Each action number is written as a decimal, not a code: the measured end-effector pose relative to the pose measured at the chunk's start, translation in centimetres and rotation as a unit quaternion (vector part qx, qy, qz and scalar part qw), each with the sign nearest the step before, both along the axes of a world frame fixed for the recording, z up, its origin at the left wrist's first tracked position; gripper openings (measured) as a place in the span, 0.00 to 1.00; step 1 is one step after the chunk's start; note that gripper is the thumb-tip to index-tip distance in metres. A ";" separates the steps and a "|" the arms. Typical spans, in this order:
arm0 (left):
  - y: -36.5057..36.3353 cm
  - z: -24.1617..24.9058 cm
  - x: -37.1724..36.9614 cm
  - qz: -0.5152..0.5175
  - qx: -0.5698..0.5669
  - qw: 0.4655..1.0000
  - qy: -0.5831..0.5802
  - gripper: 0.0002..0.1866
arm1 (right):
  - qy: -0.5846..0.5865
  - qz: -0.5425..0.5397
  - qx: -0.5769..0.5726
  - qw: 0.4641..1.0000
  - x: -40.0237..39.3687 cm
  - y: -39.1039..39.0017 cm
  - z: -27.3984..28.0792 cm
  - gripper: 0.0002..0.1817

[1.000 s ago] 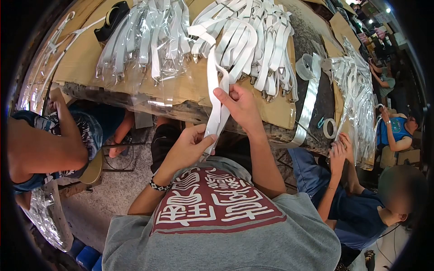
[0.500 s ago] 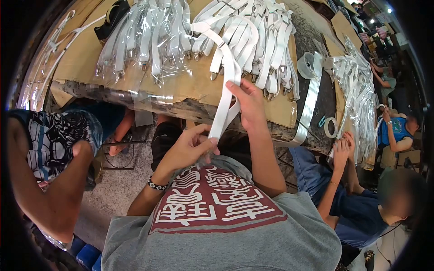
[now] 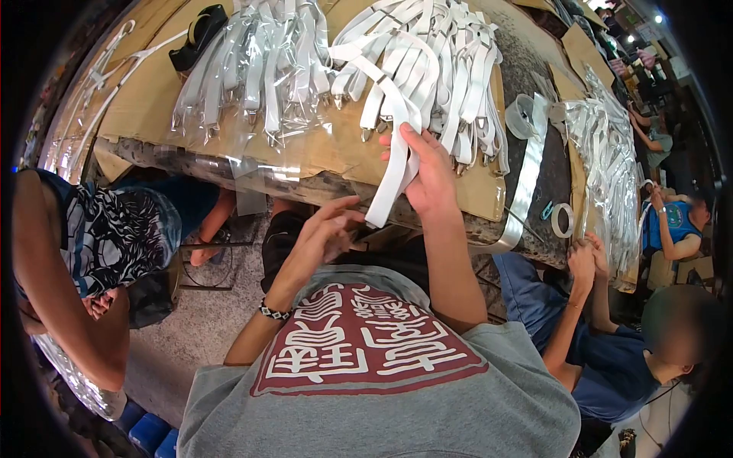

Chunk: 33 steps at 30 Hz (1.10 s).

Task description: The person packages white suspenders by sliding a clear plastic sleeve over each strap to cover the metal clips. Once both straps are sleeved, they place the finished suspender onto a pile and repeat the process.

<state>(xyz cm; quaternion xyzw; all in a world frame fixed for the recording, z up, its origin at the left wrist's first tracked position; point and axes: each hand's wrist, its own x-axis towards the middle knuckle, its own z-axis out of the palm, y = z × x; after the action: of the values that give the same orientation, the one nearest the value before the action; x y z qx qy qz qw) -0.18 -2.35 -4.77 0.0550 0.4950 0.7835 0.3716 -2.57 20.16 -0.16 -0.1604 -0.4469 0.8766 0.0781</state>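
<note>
My right hand (image 3: 431,174) is closed around a white elastic strap (image 3: 394,172) with metal fittings, whose folded lower end hangs down over the table's front edge. The strap's upper part runs up onto a heap of white suspenders (image 3: 458,76) with metal clips. My left hand (image 3: 328,233), just left of the strap's lower end, has its fingers apart and holds nothing. Beyond it, suspenders in clear plastic bags (image 3: 263,72) lie on the cardboard-covered table (image 3: 145,114).
A black tape dispenser (image 3: 200,34) is at the back left. Clear tape rolls (image 3: 521,116) (image 3: 562,220) and a shiny strip (image 3: 525,183) lie on the right. More bagged suspenders (image 3: 607,168) are further right. Co-workers sit on both sides; the right co-worker's hands (image 3: 586,257) are at the table edge.
My left hand has let go of the strap's lower end and moved slightly left, its fingers opening. My right hand still holds the strap. The left co-worker's arm has moved down.
</note>
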 end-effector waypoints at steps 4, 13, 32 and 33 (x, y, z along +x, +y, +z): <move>1.0 1.5 1.1 -0.098 -0.017 0.992 0.078 0.15 | 0.001 -0.011 -0.036 0.999 0.3 -1.2 -0.9 0.15; -2.9 4.3 3.1 -0.146 -0.157 0.966 0.142 0.10 | -0.041 0.100 0.143 0.984 -4.3 0.8 -3.0 0.14; -3.7 3.3 2.9 0.014 -0.149 0.983 0.111 0.12 | 0.003 0.008 0.144 0.989 -17.9 4.8 5.0 0.10; -4.0 3.3 2.1 0.014 -0.117 0.987 0.111 0.14 | 0.033 -0.007 0.129 0.991 -18.3 5.8 5.1 0.11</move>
<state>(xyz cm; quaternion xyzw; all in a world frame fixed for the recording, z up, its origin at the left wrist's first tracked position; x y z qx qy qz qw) 1.90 -6.34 -1.44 0.0908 0.6220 0.7144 0.3073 -20.86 26.00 4.92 -0.1230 -0.5519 0.8161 0.1194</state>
